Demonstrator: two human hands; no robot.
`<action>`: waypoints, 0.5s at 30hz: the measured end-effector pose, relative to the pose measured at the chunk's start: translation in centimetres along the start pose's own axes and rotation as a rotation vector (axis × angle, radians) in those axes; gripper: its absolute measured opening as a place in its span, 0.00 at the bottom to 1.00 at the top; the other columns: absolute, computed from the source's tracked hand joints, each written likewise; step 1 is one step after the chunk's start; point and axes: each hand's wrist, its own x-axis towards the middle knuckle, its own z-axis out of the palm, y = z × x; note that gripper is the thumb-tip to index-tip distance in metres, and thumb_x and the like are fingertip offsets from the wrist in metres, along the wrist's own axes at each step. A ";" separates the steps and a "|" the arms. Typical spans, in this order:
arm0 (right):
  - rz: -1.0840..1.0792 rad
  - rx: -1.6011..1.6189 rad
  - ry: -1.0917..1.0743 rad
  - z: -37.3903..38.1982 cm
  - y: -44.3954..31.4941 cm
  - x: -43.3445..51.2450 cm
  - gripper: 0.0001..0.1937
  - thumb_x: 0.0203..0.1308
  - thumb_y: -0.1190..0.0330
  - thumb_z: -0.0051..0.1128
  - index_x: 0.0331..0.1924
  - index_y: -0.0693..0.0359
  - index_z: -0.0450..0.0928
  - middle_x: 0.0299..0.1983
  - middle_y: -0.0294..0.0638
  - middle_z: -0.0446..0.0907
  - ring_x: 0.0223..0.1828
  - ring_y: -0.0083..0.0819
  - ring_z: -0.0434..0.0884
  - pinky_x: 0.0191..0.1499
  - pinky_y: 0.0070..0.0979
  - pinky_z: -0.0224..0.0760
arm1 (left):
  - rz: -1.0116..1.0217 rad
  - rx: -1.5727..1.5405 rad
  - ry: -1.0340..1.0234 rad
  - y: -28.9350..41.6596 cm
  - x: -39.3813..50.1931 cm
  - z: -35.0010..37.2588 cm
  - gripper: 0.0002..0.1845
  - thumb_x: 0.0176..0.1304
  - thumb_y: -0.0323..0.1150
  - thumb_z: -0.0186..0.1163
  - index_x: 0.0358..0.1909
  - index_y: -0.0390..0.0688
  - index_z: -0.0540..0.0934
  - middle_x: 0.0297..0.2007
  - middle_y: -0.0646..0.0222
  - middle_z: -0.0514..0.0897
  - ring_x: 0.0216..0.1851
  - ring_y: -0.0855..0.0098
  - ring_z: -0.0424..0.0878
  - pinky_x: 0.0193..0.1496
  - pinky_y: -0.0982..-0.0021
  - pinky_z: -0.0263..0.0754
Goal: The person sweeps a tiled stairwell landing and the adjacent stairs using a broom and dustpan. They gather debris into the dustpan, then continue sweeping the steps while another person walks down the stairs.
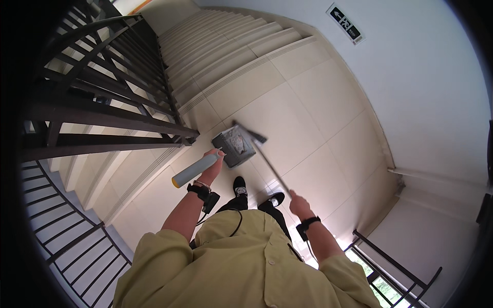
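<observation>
My left hand (212, 166) is closed around the grey handle (192, 169) of a dustpan, whose yellow-tipped end points up towards me. The dark grey dustpan (239, 157) rests on the tiled landing in front of my feet, with pale litter (237, 141) inside. In my right hand (300, 206) is the thin stick (272, 167) of a broom, slanting down to the floor. Its dark broom head (259, 136), slightly blurred, lies across the far right edge of the dustpan; whether the bristles touch the litter is hard to tell.
Beyond the landing (300, 111), stairs (235, 42) rise at the top. Dark metal railings (115, 115) and descending steps (115, 169) stand on the left. A white wall (416, 88) with an exit sign (345, 24) borders the right. Another railing (393, 258) is by a window.
</observation>
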 end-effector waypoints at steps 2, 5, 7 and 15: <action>-0.023 0.088 -0.045 0.4 0.6 -2.2 0.25 0.57 0.69 0.39 0.61 0.47 0.61 0.44 0.52 0.78 0.48 0.49 0.76 0.48 0.42 0.70 | 0.020 0.018 0.005 -0.4 0.2 0.0 0.15 0.58 0.38 0.53 0.22 0.35 0.72 0.18 0.56 0.73 0.22 0.64 0.70 0.28 0.63 0.65; -0.057 0.186 -0.009 0.2 2.5 -5.9 0.26 0.55 0.67 0.44 0.61 0.42 0.61 0.44 0.49 0.78 0.47 0.48 0.76 0.48 0.42 0.70 | 0.027 0.072 -0.045 -1.3 0.5 -0.2 0.15 0.59 0.38 0.52 0.22 0.35 0.72 0.19 0.55 0.73 0.22 0.62 0.70 0.28 0.63 0.65; -0.001 0.196 0.060 0.1 4.2 -8.3 0.26 0.55 0.66 0.46 0.61 0.40 0.62 0.42 0.48 0.79 0.45 0.47 0.77 0.47 0.41 0.70 | 0.019 0.035 -0.083 -1.7 0.6 -0.5 0.15 0.60 0.38 0.51 0.22 0.35 0.72 0.19 0.54 0.73 0.22 0.62 0.70 0.28 0.62 0.66; 0.377 0.182 0.195 1.7 12.2 -11.3 0.27 0.57 0.66 0.47 0.63 0.44 0.58 0.37 0.50 0.80 0.40 0.50 0.79 0.44 0.43 0.70 | -0.158 -0.276 -0.045 1.5 1.0 -2.1 0.06 0.59 0.31 0.55 0.27 0.40 0.75 0.26 0.72 0.77 0.29 0.79 0.75 0.29 0.76 0.72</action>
